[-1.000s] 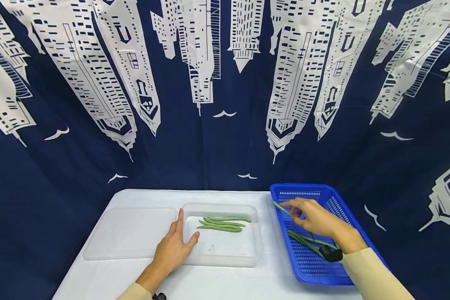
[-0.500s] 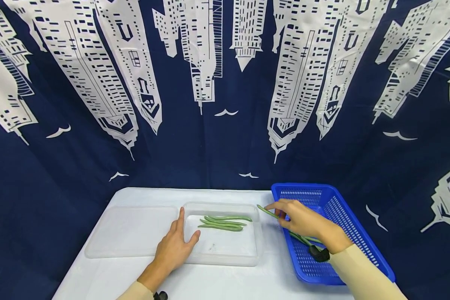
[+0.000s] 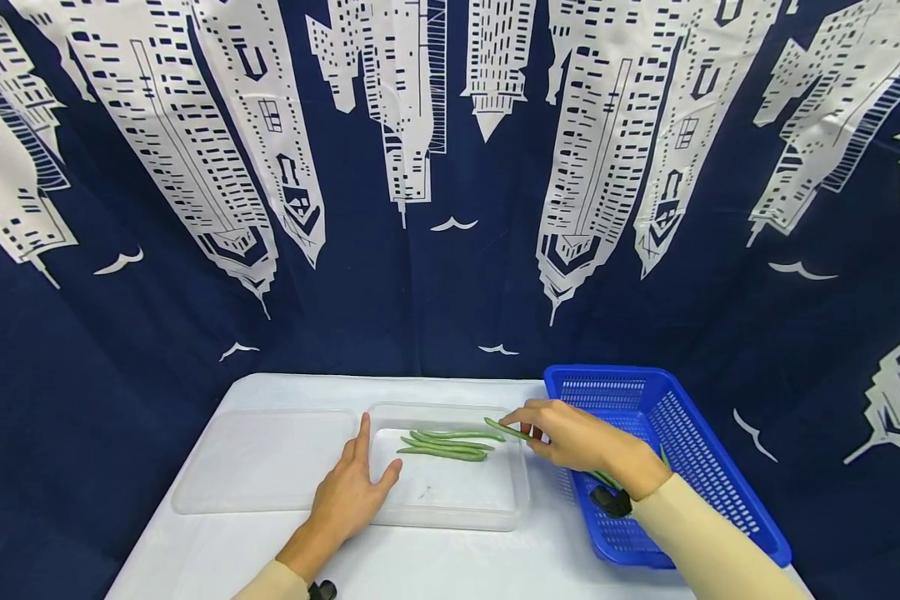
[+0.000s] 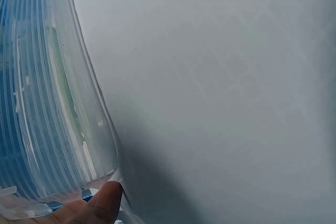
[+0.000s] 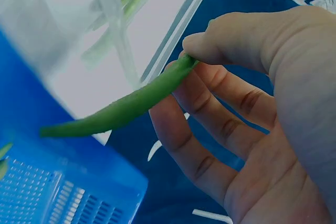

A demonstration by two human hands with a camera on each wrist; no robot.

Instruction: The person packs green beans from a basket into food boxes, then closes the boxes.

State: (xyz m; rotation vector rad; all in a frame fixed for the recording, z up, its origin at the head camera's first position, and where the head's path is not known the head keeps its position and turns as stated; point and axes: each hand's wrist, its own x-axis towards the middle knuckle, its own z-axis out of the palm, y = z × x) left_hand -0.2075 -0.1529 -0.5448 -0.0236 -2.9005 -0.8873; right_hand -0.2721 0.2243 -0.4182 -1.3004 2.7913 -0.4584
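One bean in transit: the right hand (image 3: 577, 437) is pinching a single green bean (image 3: 507, 430) between thumb and fingers, and the bean is now hanging over the right rim of the clear container (image 3: 521, 508); a second ago it was being lifted inside the blue basket (image 3: 720, 500).
Meaning of the change: the bean has crossed from basket to container (it is not yet lying down), so, as I judge it, one more transfer is nearly finishing.
Left hand: the left hand (image 3: 348, 492) is resting flat with relaxed fingers against the container's left wall, thumb inside it, unmoved over the last second.
Beans in container: about four beans (image 3: 446, 444) are lying side by side.
Beans in basket: a few are showing behind the right wrist; exact count hidden.
Other things: one clear lid (image 3: 258, 462) is lying left of the container on the white surface (image 3: 450, 567).
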